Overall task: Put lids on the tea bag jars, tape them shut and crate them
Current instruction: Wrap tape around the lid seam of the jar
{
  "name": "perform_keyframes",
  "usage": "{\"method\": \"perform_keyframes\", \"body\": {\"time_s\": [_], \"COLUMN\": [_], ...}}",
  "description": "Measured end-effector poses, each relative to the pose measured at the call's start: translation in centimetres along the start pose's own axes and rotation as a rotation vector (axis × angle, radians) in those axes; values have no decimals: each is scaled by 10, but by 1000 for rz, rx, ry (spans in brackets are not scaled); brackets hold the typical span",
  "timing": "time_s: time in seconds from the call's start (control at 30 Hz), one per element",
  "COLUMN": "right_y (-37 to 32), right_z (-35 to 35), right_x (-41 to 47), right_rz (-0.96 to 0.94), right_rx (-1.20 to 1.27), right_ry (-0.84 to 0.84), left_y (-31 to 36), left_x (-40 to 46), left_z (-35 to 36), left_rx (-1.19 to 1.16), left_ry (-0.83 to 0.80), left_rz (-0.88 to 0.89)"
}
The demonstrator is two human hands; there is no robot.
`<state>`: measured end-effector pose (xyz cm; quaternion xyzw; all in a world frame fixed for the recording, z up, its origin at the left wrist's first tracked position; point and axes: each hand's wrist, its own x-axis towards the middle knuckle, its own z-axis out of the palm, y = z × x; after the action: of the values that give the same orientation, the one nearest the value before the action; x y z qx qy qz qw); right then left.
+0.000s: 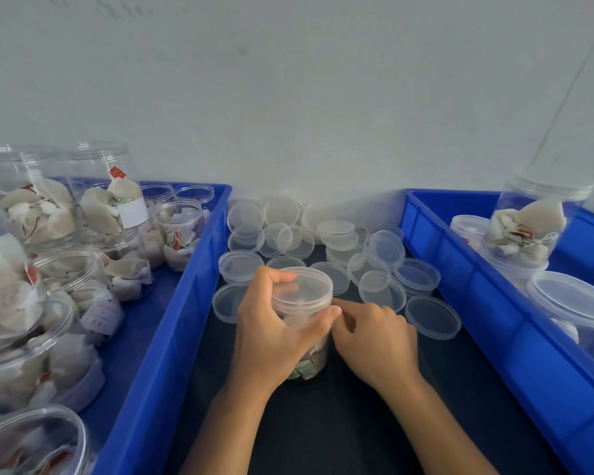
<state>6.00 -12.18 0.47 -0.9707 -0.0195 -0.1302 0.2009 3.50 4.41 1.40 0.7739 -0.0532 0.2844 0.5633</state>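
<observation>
Blue plastic first: we log the left crate (172,323), out past our left-hand fingers, packed with open jars of tea bags (93,214), none lidded that we can see. Right crate (487,303), out past the right-hand fingers, holds a few capped jars (528,228); tape on them too hard to tell. Dark table (323,423) runs between the crates and carries everything we're handling. Loose lids (326,241), clear plastic, lie in a scatter just beyond the fingers, some overlapping, some on edge.

Working jar (302,344) stands upright on the table, long axis vertical, right between both hands, lid (304,282) already seated on top. Left hand (271,330) wraps it from the left, fingers (278,279) curled over the lid rim, thumb pressed on the near wall under the lid. Right hand (371,337) sits touching the jar's right side, fingers pinched together at the lid seam; likely pinching a clear tape end, but we can't make out any tape.

Judgement: taping step. Seam lies directly at the right fingertips, ringing the upright axis, so the coming move likely means turning the jar with the left hand while the right feeds around. Right crate is nearer the right hand for crating.
</observation>
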Motion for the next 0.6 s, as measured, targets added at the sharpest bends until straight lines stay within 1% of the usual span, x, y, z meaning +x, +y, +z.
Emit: {"method": "perform_keyframes", "body": {"time_s": [0.07, 0.13, 0.23, 0.33, 0.47, 0.6], "right_y": [-1, 0, 1, 2, 2, 2], "right_z": [1, 1, 3, 6, 12, 9], "right_x": [0, 0, -5, -7, -5, -7], "right_rz": [-14, -31, -133, -238, -260, -274], "right_rx": [-19, -26, -72, -60, -77, 7], "right_ry": [38, 37, 61, 6, -4, 146], "left_y": [1, 1, 1, -1, -4, -5], "left_x": [0, -1, -3, -3, -2, -5], "left_z": [1, 1, 1, 1, 2, 2], "left_rx": [-5, -12, -23, -32, -49, -47], "left_ry": [3, 10, 11, -3, -30, -58], "left_rz": [8, 21, 38, 49, 33, 57]}}
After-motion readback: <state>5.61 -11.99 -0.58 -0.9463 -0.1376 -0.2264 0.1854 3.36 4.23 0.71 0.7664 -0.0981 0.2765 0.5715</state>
